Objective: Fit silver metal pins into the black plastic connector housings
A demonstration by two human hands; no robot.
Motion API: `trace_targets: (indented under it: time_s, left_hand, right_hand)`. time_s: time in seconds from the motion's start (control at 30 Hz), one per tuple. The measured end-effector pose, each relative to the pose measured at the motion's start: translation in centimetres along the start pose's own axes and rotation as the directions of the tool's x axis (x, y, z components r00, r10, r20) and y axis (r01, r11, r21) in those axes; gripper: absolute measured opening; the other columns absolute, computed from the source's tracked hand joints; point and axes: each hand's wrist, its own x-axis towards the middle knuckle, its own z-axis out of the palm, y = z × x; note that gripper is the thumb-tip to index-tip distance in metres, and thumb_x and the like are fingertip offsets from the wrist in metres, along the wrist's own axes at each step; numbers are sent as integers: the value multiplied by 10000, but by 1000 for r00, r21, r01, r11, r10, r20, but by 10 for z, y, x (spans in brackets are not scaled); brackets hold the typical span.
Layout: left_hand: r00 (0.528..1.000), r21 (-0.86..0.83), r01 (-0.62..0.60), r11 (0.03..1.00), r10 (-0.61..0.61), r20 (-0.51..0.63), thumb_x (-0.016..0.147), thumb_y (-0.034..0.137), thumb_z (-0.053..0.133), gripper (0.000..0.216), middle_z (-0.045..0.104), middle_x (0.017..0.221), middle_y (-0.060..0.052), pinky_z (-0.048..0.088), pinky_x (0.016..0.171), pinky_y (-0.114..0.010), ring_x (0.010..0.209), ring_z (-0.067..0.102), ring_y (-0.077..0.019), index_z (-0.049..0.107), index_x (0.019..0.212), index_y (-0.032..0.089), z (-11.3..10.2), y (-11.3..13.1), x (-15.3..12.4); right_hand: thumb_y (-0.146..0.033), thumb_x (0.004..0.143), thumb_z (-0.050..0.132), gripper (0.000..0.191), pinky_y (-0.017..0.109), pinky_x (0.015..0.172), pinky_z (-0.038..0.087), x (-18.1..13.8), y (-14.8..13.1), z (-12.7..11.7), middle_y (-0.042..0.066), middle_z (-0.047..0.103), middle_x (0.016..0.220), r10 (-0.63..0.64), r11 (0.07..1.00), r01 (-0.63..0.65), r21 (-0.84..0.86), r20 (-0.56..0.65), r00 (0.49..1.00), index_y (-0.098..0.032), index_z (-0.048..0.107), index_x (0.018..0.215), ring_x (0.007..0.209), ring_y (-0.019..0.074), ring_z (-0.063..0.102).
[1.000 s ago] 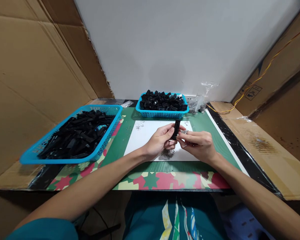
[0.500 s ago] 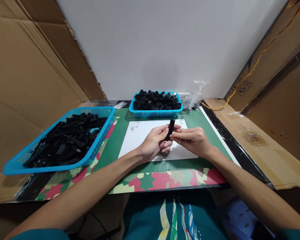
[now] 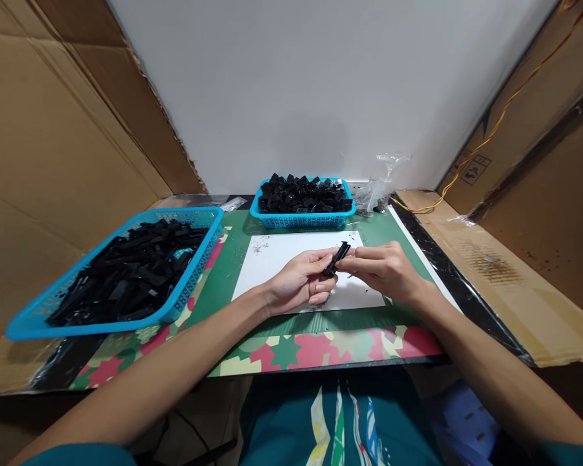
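Observation:
My left hand [image 3: 302, 280] and my right hand [image 3: 385, 270] meet over a white sheet [image 3: 282, 257] on the table. Between them is a slim black plastic part [image 3: 335, 259], tilted up to the right. My left fingers curl round its lower end, and my right fingertips pinch its upper end. A small pile of tiny metal pieces [image 3: 260, 246] lies on the sheet's far left corner. More of them lie under my left hand, mostly hidden.
A large blue basket [image 3: 200, 273] of long black parts stands at the left. A smaller blue basket [image 3: 302, 221] of black parts stands at the back, with a clear plastic bag [image 3: 377, 191] beside it. Cardboard walls close both sides. A yellow wire [image 3: 471, 158] runs along the right.
The black part has tipped from nearly upright to slanting right. Both hands have shifted slightly with it. The camera view moved left and down between the first two frames.

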Motion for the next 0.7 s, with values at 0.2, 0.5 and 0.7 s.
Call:
trace_targets:
  time_s: [0.2, 0.5, 0.7]
  left_hand:
    - [978, 353, -134, 926, 181, -104, 1034, 489, 547, 500, 611, 1059, -86, 396, 478, -224, 596, 487, -86, 574, 1452, 215, -4, 0, 5]
    - [787, 974, -227, -2, 589, 185, 942, 370, 723, 224, 715, 1009, -63, 469, 818, -334, 908, 616, -211, 682, 1055, 181, -10, -13, 2]
    - [804, 980, -200, 14, 574, 156, 954, 360, 723, 193, 746, 955, -62, 482, 793, -330, 854, 659, -202, 743, 1040, 188, -14, -21, 5]
  right_hand:
    - [-216, 1067, 546, 295, 268, 495, 292, 0, 6, -7, -9, 667, 649, 63, 998, -62, -14, 57, 996, -242, 825, 973, 498, 86, 521]
    - [-164, 965, 663, 158, 249, 607, 408, -2, 21, -9, 23, 772, 784, 223, 921, -314, 230, 348, 911, -198, 807, 909, 635, 129, 622]
    - [-116, 921, 647, 184, 247, 572, 358, -1, 20, -12, -7, 716, 704, 255, 879, -396, 266, 440, 861, -191, 798, 847, 587, 104, 498]
